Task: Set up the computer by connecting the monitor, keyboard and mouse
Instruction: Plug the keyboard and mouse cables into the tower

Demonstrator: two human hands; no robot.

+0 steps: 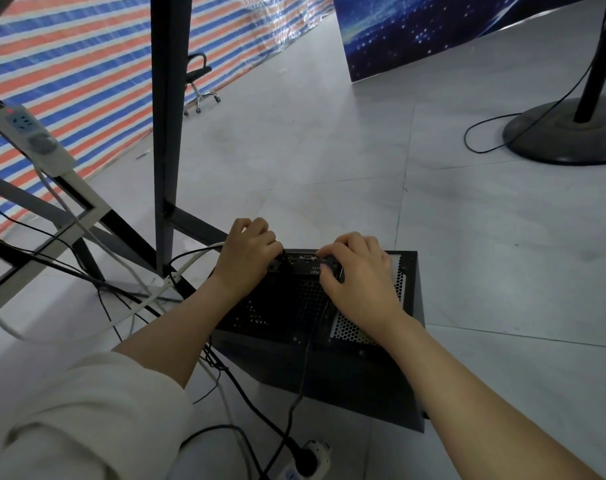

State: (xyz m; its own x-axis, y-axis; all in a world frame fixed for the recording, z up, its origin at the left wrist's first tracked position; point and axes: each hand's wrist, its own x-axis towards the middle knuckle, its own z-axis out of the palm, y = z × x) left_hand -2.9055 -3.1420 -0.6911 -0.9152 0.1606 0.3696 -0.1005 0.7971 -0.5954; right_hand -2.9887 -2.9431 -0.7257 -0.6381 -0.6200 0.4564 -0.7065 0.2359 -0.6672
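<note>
— Computer case? Lay on the floor beside the worktop leg, rear panel up.

— Left hand? Curled on a black plug at the ports (exact socket unclear).

— Right hand? Fingers bent, thumb pressed on another connector; black cable trailed towards the power strip.

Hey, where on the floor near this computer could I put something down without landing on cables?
Bare floor lies right of the computer case, up to the round stand base, and beyond the case. Left of the case, around the desk leg, cables crowd it.
</note>
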